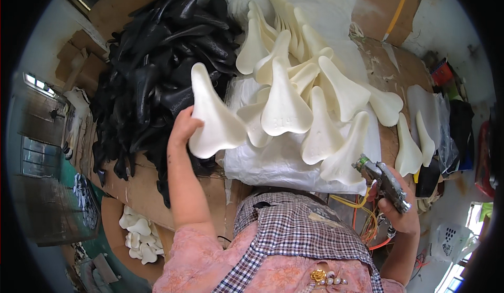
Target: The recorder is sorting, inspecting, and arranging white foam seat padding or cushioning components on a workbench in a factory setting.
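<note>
My left hand (186, 127) is closed on the edge of a cream-white bicycle saddle foam (214, 118), held up with its narrow nose away from me. A metal spray gun (387, 184) is gripped in my right hand (404, 203), its front end pointing up and left, close to another saddle foam (344, 159). Several more foams, such as one near the middle (286, 106), lie overlapping on a white sheet (262, 168). The palm side of my right hand is partly hidden by the gun.
Black saddle covers (152, 83) form a large heap at left. Two foams, one of them nearer (408, 148), rest at right by plastic bags (446, 130). Below left, a round container (113, 219) holds white pieces. An orange hose (380, 243) and yellow tubing (349, 203) hang near my right arm.
</note>
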The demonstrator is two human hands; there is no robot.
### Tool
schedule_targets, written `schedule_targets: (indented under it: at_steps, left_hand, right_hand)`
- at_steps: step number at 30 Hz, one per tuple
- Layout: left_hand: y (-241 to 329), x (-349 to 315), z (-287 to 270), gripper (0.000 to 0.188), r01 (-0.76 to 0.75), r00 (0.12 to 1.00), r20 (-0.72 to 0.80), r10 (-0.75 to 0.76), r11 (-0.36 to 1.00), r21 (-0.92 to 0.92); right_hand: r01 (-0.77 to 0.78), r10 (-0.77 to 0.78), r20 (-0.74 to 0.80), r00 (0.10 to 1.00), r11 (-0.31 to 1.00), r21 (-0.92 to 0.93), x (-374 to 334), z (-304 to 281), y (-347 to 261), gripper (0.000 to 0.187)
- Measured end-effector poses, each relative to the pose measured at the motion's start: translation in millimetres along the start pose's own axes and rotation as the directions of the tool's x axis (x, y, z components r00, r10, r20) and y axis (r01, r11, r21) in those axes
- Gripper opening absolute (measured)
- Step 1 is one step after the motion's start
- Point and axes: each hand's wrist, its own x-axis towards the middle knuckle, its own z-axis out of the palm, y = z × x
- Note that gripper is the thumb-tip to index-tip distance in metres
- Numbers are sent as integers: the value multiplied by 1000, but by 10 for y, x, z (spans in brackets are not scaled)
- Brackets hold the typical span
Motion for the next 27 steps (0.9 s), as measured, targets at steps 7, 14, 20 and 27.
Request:
schedule_targets:
  at_steps: [7, 14, 20, 27]
  left_hand:
    - [-277, 362, 917, 69, -314, 933, -73, 352, 898, 309]
    - [-203, 335, 1794, 46, -267, 964, 71, 257, 935, 232]
    - [-70, 50, 1067, 36, -338, 927, -44, 372, 882, 329]
    - [-297, -88, -33, 37, 41, 687, -470, 555, 615, 787]
  right_hand:
    - [-149, 148, -46, 988, 988, -31, 106, 300, -210, 56]
    - [12, 2, -320, 948, 999, 44, 48, 335, -326, 63]
    - [-120, 126, -123, 984, 991, 54, -28, 317, -178, 61]
    - [-159, 161, -55, 985, 986, 49, 61, 399, -33, 61]
